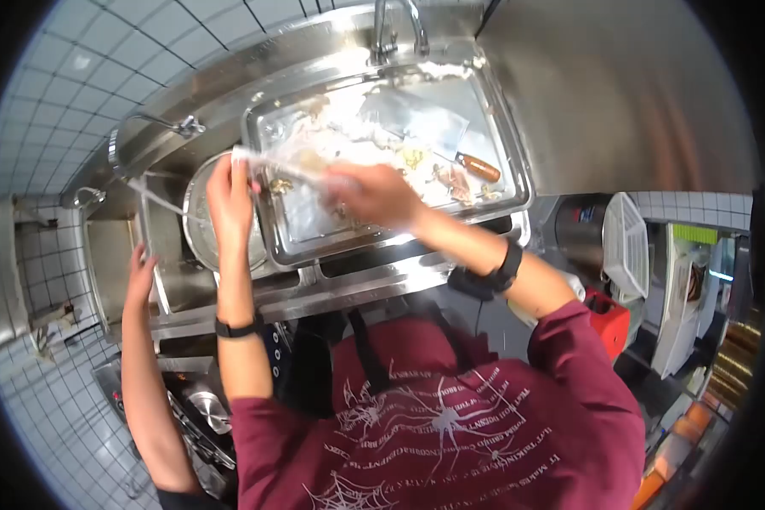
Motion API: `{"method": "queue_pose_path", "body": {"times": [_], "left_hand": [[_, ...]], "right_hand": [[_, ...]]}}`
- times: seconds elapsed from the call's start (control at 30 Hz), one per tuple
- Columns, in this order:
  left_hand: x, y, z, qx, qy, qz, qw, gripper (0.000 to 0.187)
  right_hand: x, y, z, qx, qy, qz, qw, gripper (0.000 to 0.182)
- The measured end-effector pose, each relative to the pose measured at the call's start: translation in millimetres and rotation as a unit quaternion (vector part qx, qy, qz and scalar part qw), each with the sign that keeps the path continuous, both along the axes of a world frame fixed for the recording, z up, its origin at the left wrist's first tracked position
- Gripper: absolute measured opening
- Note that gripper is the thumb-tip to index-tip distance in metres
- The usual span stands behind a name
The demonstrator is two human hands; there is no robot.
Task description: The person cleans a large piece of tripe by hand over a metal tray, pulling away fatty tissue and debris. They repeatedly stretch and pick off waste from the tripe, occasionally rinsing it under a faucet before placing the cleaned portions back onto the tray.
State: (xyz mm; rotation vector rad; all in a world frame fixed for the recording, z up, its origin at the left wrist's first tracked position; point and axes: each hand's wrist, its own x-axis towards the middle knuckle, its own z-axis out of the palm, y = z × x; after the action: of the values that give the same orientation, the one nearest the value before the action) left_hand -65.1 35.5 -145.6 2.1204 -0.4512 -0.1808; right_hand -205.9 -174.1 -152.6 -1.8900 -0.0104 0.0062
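Both hands — left hand (229,197), right hand (372,194) — are gripping a clear bag (291,167) over the tray (302,238); at 12 o'clock scraps are lying, and wet plastic could slip.

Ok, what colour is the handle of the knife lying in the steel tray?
Orange-brown handle, on the knife in the steel tray; head view.

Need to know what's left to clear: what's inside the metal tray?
In the tray: food scraps, a wet film, and a brown-handled knife. The clear bag, held by the left hand and right hand, covers the near-left part.
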Motion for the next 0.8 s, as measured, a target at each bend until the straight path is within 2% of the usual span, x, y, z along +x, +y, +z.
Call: {"method": "queue_pose_path", "body": {"times": [0.03,0.1,0.13,0.23,0.3,0.33,0.37,0.43,0.5,0.53,0.57,0.6,0.63,0.67,0.7,0.77,0.8], "left_hand": [[-6.0,3.8,-22.1,-0.006,0.055,0.014,0.998,0.026],[-54.4,36.3,-82.6,-0.14,0.148,0.107,0.973,0.026],[-68.0,44.4,-94.6,-0.146,0.148,0.13,0.969,0.024],[-98.6,66.6,-116.6,-0.154,0.142,0.205,0.956,0.022],[-114.1,78.2,-117.3,-0.136,0.164,0.231,0.949,0.021],[-120.4,82.9,-118.1,-0.14,0.166,0.241,0.946,0.019],[-123.9,85.6,-121.3,-0.144,0.168,0.251,0.942,0.018],[-126.4,87.0,-123.0,-0.141,0.155,0.252,0.945,0.018],[-124.8,78.7,-112.7,-0.095,0.087,0.198,0.972,0.023],[-124.8,75.0,-109.2,-0.065,0.093,0.212,0.971,0.032],[-125.3,69.9,-105.3,-0.066,0.091,0.228,0.967,0.032],[-126.8,63.9,-101.1,0.036,0.032,0.217,0.975,0.031],[-127.7,56.9,-97.9,0.138,-0.026,0.203,0.969,0.03],[-129.0,49.4,-96.1,0.182,-0.087,0.212,0.956,0.031],[-129.4,37.3,-89.2,0.195,-0.121,0.233,0.945,0.029],[-130.2,18.1,-86.0,0.129,-0.08,0.241,0.959,0.026],[-129.8,4.0,-89.0,0.13,-0.08,0.255,0.955,0.026]], "right_hand": [[-0.6,5.5,-19.3,-0.007,0.058,0.02,0.998,0.023],[-30.7,46.5,-57.7,-0.083,0.004,0.015,0.996,0.019],[-38.5,57.1,-72.2,-0.077,0.021,0.018,0.997,0.019],[-55.2,81.0,-100.1,-0.073,0.009,0.025,0.997,0.019],[-58.1,89.0,-109.6,-0.075,-0.051,0.029,0.995,0.024],[-59.4,89.1,-109.3,-0.077,-0.044,0.038,0.995,0.032],[-58.4,83.1,-109.0,-0.075,-0.041,0.048,0.995,0.032],[-51.4,61.8,-96.4,-0.153,-0.039,0.125,0.98,0.038],[-28.6,27.2,-99.8,-0.209,-0.083,0.094,0.97,0.029],[-7.5,8.9,-103.2,-0.216,-0.098,0.076,0.969,0.031],[13.8,-7.1,-108.1,-0.221,-0.114,0.058,0.967,0.032],[30.3,-18.6,-115.0,-0.218,-0.117,0.072,0.966,0.032],[45.8,-28.6,-121.9,-0.261,-0.141,0.113,0.948,0.031],[55.7,-35.0,-124.9,-0.302,-0.168,0.153,0.926,0.029],[58.4,-38.6,-121.1,-0.297,-0.173,0.168,0.924,0.029],[58.7,-45.3,-111.1,-0.373,-0.115,0.215,0.895,0.024],[54.7,-48.6,-112.2,-0.35,-0.148,0.193,0.904,0.018]]}}
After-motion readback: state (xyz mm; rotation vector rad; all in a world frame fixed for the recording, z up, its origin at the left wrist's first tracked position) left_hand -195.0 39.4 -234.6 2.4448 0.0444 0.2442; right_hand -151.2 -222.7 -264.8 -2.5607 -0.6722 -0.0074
